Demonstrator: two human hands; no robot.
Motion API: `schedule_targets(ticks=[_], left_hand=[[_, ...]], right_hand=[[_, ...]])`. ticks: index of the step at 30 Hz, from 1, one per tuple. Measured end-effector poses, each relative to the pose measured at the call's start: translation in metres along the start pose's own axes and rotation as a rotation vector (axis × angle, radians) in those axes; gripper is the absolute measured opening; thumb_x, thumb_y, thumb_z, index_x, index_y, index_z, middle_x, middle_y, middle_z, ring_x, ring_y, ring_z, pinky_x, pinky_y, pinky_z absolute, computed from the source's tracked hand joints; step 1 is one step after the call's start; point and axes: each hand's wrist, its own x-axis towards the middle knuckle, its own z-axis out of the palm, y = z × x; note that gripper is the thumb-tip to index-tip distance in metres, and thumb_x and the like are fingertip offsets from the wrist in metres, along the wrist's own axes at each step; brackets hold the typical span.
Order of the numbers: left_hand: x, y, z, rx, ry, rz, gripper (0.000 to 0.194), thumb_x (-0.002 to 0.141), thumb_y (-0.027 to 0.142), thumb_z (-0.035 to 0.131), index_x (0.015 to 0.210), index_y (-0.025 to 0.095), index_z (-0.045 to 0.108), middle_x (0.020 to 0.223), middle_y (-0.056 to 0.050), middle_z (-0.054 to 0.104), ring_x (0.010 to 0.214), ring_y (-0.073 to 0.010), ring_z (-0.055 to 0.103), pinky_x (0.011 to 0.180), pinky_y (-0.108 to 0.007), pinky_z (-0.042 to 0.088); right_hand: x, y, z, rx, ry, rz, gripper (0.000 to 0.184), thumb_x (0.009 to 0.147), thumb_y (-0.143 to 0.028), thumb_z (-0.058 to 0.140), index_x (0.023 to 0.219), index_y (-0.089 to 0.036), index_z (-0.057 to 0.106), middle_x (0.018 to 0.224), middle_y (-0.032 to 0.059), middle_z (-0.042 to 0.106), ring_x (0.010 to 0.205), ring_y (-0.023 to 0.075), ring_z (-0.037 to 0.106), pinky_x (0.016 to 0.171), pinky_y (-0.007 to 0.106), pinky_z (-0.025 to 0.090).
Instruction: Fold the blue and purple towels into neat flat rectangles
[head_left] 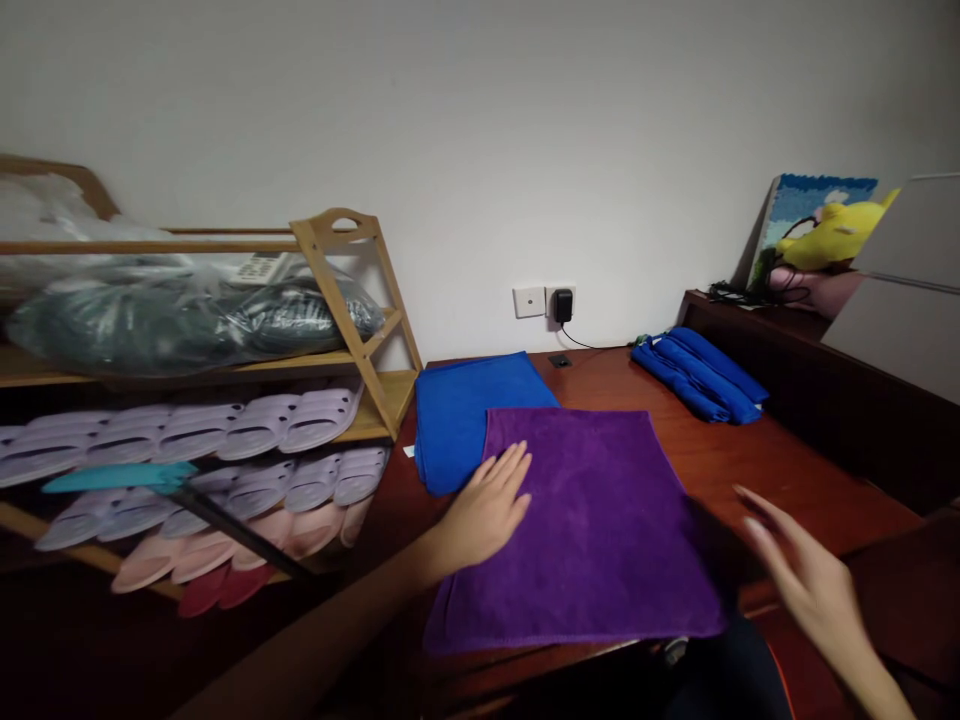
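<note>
One purple cloth point(592, 530) lying flat on the bench point(795, 465)

In the head view, the purple cloth lies toward the bench's near edge, its far left corner overlapping a folded blue cloth point(472, 405). A blue bundle point(701, 378) sits well apart, farther back on the right. The left hand point(487, 505) rests palm down on the purple cloth's left side, fingers extended and not gripping. The right hand point(814, 575), slightly blurred, is clear of the cloth on the right, fingers loosely parted and holding nothing.

The purple cloth looks light, limp and softly napped, so it should crease easily, resist slipping and be hard to damage. A second edge shows at its lower left, suggesting layers; the near corners or the stitched hem seem the best holds, pinching all layers together.
</note>
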Motion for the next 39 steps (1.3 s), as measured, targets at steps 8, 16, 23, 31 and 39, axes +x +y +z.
schedule_targets(ticks=[8, 16, 23, 31, 39], left_hand=[[-0.009, 0.025, 0.017, -0.112, -0.134, 0.055, 0.067, 0.09, 0.06, 0.034, 0.147, 0.03, 0.018, 0.154, -0.007, 0.018, 0.141, -0.0304, 0.012, 0.111, -0.054, 0.017], [0.071, -0.016, 0.017, -0.029, 0.052, -0.18, 0.06, 0.096, 0.049, 0.018, 0.147, 0.018, 0.021, 0.155, -0.007, 0.016, 0.142, -0.0212, 0.01, 0.115, -0.044, 0.012], [0.098, -0.071, 0.045, -0.006, -0.097, -0.364, 0.07, 0.09, 0.063, 0.012, 0.146, 0.022, 0.023, 0.154, -0.008, 0.018, 0.142, -0.0267, 0.011, 0.111, -0.056, 0.011], [0.102, -0.071, 0.046, -0.005, -0.063, -0.288, 0.065, 0.093, 0.057, 0.011, 0.147, 0.021, 0.021, 0.154, -0.007, 0.016, 0.142, -0.0233, 0.011, 0.112, -0.051, 0.009], [0.115, -0.066, 0.043, 0.044, 0.044, -0.168, 0.052, 0.097, 0.037, 0.017, 0.146, 0.02, 0.025, 0.154, -0.006, 0.019, 0.142, -0.019, 0.014, 0.113, -0.045, 0.012]], right_hand=[[0.026, -0.021, 0.038, -0.208, -0.69, -0.36, 0.068, 0.089, -0.058, 0.038, 0.147, -0.034, 0.012, 0.154, 0.0025, 0.008, 0.141, 0.0253, 0.007, 0.112, 0.053, 0.015], [0.125, -0.049, 0.091, -0.087, -0.614, -0.187, 0.066, 0.091, -0.062, 0.017, 0.148, -0.028, 0.019, 0.155, 0.0034, 0.009, 0.142, 0.0198, 0.01, 0.114, 0.044, 0.014], [0.163, -0.028, 0.159, -0.263, -0.674, -0.185, 0.078, 0.086, -0.072, 0.018, 0.146, -0.023, 0.025, 0.154, 0.0077, 0.015, 0.142, 0.0228, 0.009, 0.113, 0.045, 0.009], [0.165, -0.027, 0.162, -0.255, -0.647, -0.227, 0.077, 0.086, -0.071, 0.013, 0.147, -0.026, 0.023, 0.154, 0.0061, 0.014, 0.142, 0.0211, 0.009, 0.114, 0.044, 0.008], [0.121, -0.113, 0.157, -0.076, -0.636, -0.47, 0.077, 0.088, -0.068, 0.02, 0.148, -0.02, 0.017, 0.154, 0.0098, 0.006, 0.142, 0.0229, 0.002, 0.114, 0.045, 0.006]])
